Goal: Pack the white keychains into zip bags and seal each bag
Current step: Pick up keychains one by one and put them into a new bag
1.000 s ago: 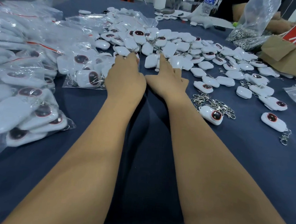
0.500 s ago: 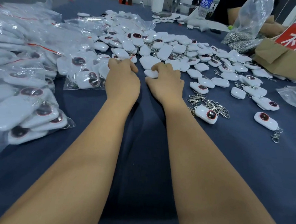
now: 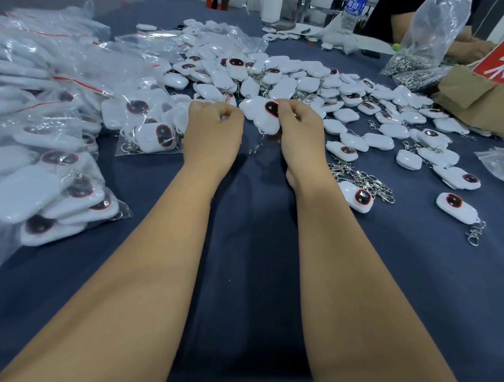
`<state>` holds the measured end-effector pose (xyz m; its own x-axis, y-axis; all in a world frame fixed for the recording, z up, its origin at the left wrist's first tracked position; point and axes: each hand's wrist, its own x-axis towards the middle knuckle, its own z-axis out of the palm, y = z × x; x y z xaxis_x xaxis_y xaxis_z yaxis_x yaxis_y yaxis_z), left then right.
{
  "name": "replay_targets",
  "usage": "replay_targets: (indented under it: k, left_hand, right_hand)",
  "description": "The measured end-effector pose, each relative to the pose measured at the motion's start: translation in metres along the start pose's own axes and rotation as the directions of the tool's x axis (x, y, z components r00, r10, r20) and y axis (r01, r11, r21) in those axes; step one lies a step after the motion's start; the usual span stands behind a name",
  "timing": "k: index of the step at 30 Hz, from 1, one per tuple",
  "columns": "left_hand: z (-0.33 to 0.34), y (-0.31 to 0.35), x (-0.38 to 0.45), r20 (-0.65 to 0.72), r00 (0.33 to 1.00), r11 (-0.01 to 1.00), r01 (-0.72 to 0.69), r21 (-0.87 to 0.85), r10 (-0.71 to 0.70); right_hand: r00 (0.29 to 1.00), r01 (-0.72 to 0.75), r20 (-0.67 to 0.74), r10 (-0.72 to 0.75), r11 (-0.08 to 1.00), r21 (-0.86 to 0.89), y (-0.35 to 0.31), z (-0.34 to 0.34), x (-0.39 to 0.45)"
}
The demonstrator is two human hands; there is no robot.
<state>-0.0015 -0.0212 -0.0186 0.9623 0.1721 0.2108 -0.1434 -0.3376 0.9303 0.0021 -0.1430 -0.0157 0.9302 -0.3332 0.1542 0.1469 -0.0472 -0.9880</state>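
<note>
A keychain (image 3: 263, 114) is held up just above the cloth (image 3: 255, 250) at the near edge of the loose pile (image 3: 297, 83), pinched by the curled fingers of the right hand (image 3: 301, 134). The left hand (image 3: 213, 131) is closed into a fist just beside it; whether anything is gripped inside cannot be told. A faint clear film seems to hang below the keychain, possibly a bag, but that is not settled from here.

Trouble could be expected from the chains: clips in the pile lie tangled, so a neighbour may be dragged up with the lifted piece. A dangling chain could also be caught in a zip strip, and the seal left partly open.

Filled bags (image 3: 44, 194) are stacked on the left, several white keychains seen through each, red strips along their tops. More empty-looking bags (image 3: 503, 166) lie at the right edge. A large clear sack (image 3: 428, 39) far right holds loose metal clips.
</note>
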Motion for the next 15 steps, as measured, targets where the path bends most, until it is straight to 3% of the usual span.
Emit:
replay_targets:
  k: [5,10,15]
  left_hand:
    - [0.002,0.0,0.0,-0.011,1.0,1.0,-0.003,0.009,0.003]
    - [0.002,0.0,0.002,-0.003,1.0,0.999,0.015,0.045,-0.014]
    - [0.003,-0.002,0.003,-0.001,1.0,0.997,0.014,0.075,-0.014]
  right_hand:
    - [0.984,-0.119,0.149,0.097,0.981,0.151,-0.003,0.007,-0.007]
    - [0.967,-0.051,0.253,0.037,0.998,0.047,-0.002,0.012,-0.012]
    - [0.962,-0.076,0.267,0.063,0.996,0.04,-0.003,0.011,-0.013]
